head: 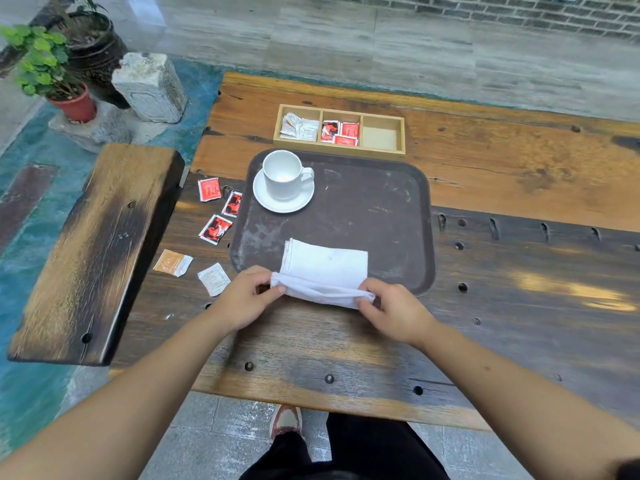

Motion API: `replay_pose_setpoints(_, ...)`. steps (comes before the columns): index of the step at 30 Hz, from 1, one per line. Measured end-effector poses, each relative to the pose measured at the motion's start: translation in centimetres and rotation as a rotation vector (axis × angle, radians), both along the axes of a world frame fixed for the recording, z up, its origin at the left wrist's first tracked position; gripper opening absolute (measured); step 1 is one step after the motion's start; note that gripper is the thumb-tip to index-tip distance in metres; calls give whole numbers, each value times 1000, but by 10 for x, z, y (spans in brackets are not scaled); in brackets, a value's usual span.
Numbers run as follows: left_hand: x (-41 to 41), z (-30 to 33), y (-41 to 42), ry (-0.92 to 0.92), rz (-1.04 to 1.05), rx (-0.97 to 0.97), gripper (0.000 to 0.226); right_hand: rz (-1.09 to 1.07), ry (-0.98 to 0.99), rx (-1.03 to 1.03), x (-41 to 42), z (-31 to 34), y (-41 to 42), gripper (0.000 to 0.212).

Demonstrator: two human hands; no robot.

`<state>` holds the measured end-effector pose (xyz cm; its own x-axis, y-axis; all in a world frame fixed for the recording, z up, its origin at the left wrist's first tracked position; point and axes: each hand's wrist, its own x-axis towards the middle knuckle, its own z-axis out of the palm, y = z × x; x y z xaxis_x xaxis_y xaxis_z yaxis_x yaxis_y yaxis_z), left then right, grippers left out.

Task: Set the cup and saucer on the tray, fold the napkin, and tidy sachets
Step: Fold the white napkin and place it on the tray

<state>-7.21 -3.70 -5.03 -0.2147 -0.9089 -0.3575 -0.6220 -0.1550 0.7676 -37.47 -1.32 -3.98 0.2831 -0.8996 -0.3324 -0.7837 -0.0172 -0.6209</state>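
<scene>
A white cup stands on its white saucer in the far left corner of the dark brown tray. A white napkin lies partly folded over the tray's near edge. My left hand pinches its near left corner and my right hand pinches its near right corner, lifting the near fold. Three red sachets, an orange sachet and a white sachet lie loose on the table left of the tray.
A wooden three-compartment box sits behind the tray: white sachets left, red sachets middle, right compartment empty. A wooden bench stands left of the table. Potted plants and a stone block stand on the floor beyond.
</scene>
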Motion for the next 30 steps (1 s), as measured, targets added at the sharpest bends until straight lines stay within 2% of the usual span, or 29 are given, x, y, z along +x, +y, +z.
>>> replay_pose_setpoints(4,-7,0,-15,-12,52,102,31,-134,-58,37,-4,-5,-20,18)
replay_pose_setpoints(7,-15,-4,-29,-73,109,78,40,-196,-82,62,-5,-13,-38,17)
replay_pose_setpoints(13,-28,-14,-57,-129,149,72,38,-256,-102,196,-5,-20,-71,20)
replay_pose_setpoints(19,-32,-30,-76,-223,157,83,34,-291,-60,237,-4,-30,-89,22)
replay_pose_setpoints(25,-36,-41,-86,-319,156,79,33,-292,19,199,-1,-41,-102,18)
replay_pose_setpoints(30,-37,-46,-93,-353,167,104,34,-298,123,148,5,-47,-114,26)
